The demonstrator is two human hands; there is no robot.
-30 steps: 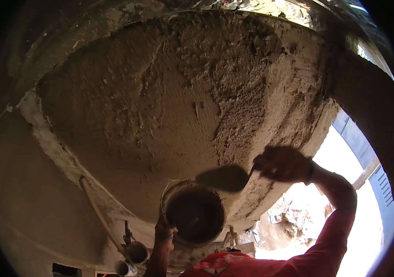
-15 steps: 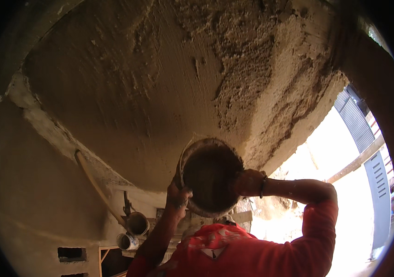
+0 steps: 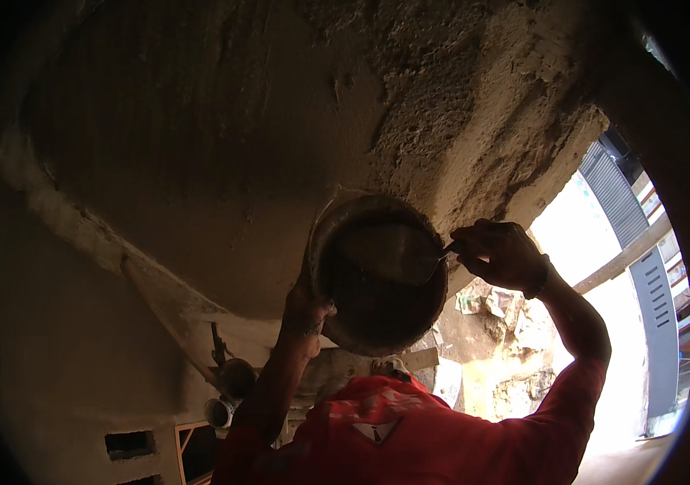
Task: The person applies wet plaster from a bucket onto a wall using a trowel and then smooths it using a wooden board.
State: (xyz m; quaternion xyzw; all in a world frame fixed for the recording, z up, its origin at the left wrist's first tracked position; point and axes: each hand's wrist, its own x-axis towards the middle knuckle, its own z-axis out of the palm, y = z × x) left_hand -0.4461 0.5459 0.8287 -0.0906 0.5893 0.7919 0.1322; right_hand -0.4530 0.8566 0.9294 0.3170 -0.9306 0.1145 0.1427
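Observation:
A dark round bucket (image 3: 379,330) is held up in front of my chest, its mouth facing the view. Around its left side wraps my left hand (image 3: 306,317), thumb toward the rim and the other fingers hidden behind. At the right rim, my right hand (image 3: 500,257) pinches the handle of a trowel. The trowel's blade (image 3: 397,252) lies inside the bucket's mouth, dim against the dark interior. What else the bucket contains is too dark to make out. Just beyond it rises a plastered surface (image 3: 223,162), smooth at left and rough at right.
Lower left, a second bucket (image 3: 236,377) and a small white pail (image 3: 219,412) stand near a long wooden pole (image 3: 163,319) leaning on the wall. A plank (image 3: 417,360) lies below the bucket. Bright ground with rubble (image 3: 514,356) and a grey panel (image 3: 654,331) show at right.
The bucket has risen slightly. My right hand has moved up and right from inside its rim, and the trowel blade now shows in the mouth. The picture is darker.

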